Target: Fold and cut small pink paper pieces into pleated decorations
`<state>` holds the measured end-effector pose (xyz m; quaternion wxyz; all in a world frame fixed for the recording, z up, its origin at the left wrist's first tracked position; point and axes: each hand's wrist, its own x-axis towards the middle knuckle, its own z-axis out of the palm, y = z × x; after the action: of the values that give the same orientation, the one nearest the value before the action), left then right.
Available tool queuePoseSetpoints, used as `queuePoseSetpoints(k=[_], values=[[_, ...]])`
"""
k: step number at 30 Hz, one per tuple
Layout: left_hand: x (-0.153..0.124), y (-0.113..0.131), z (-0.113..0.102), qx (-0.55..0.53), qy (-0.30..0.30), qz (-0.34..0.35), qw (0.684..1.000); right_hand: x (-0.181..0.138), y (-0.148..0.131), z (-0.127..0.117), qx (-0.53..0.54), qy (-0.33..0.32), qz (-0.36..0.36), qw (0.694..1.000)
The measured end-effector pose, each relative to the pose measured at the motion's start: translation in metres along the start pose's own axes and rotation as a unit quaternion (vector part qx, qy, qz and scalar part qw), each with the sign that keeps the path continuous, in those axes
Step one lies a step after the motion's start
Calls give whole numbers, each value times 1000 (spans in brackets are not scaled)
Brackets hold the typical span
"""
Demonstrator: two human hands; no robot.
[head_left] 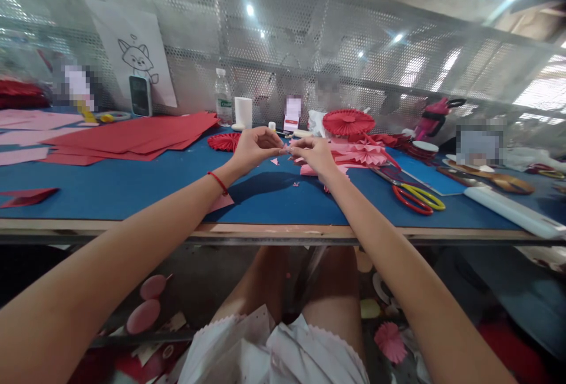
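Fingertips of the left hand and right hand are pressing together above mid-table, pinching what appears to be a small pink paper piece, mostly hidden between them. A red string bracelet is circling the left wrist. Both forearms are reaching over the wooden front edge of a blue work mat, with a broad stretch of blue lying between the hands and that edge, dotted with pink paper scraps. Pleated pink paper and a red paper rosette are sitting just beyond the right hand, a smaller rosette just beyond the left. Red-handled scissors are lying well to the right, near the mat's front edge, while stacked red paper sheets are spreading well to the left.
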<state>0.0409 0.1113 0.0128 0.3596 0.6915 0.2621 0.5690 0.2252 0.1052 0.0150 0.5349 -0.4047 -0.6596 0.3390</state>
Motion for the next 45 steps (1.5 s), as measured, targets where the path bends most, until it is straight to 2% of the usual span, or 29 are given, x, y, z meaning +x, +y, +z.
queuePoseSetpoints(k=[10, 14, 17, 22, 26, 32, 45], values=[[3, -7, 0, -42, 11, -43, 998, 5, 6, -1, -59, 0, -66, 996], [3, -6, -1, -65, 1, -62, 996, 5, 5, -1, -120, 24, -122, 985], [3, -5, -2, -67, -28, -96, 993, 1, 2, -1, -190, 28, -161, 968], [3, -4, -1, -62, -89, -161, 981, -5, -2, -1, -295, -22, -193, 936], [3, -4, -1, -61, -119, -181, 974, -5, 1, -2, -338, -75, -205, 915], [3, -6, -1, -58, -149, -192, 968, 0, 10, -2, -346, -124, -217, 905], [1, -2, -3, -37, -169, -216, 961, 1, 13, -3, -312, -154, -215, 913]])
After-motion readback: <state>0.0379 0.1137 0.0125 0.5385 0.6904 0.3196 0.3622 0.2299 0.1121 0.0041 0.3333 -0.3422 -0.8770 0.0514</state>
